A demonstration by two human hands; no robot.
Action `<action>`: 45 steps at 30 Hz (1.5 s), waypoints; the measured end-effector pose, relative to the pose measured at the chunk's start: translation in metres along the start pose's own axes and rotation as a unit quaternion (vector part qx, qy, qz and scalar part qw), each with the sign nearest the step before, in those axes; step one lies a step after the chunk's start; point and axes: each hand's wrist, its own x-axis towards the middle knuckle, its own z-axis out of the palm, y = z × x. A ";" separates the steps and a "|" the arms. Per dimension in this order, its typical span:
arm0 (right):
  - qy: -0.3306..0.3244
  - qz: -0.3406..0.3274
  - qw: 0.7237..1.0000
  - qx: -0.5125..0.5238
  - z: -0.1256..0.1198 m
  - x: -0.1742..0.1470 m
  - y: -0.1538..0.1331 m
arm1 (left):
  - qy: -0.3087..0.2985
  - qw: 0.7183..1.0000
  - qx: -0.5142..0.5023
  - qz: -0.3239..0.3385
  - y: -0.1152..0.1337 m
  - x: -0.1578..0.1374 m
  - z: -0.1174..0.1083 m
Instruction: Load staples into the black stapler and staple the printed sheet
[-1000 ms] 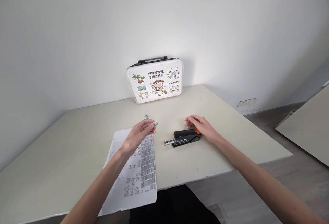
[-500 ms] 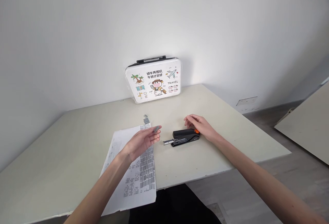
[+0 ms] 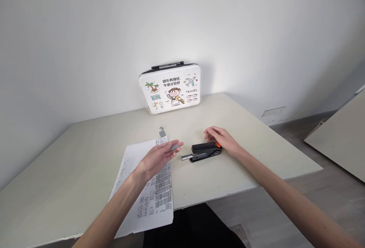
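A short grey strip of staples [image 3: 174, 147] rests in the fingers of my left hand [image 3: 159, 157], which is held above the printed paper sheets [image 3: 134, 202]. To its right lies a black stapler [image 3: 205, 151] with an orange part at its rear; its metal staple tray sticks out towards my left hand. My right hand [image 3: 221, 138] is beside the stapler's rear end, fingers loosely curled; whether they hold anything I cannot make out. Several more grey staple strips [image 3: 162, 132] lie on the table just past the paper's top edge.
A white case [image 3: 172, 90] with cartoon prints and a black handle stands against the wall at the back of the pale table [image 3: 71, 172]. A wall socket plate [image 3: 273, 111] is low on the right. Another pale surface [image 3: 342, 138] shows at far right.
The fingers of my left hand have shifted slightly to the right and turned the staple strip to lie flatter. My right hand and the stapler have stayed in place.
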 end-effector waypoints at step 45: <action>-0.001 0.001 1.000 0.011 0.000 0.001 0.000 | -0.060 0.825 0.476 0.298 -0.027 -0.002 0.018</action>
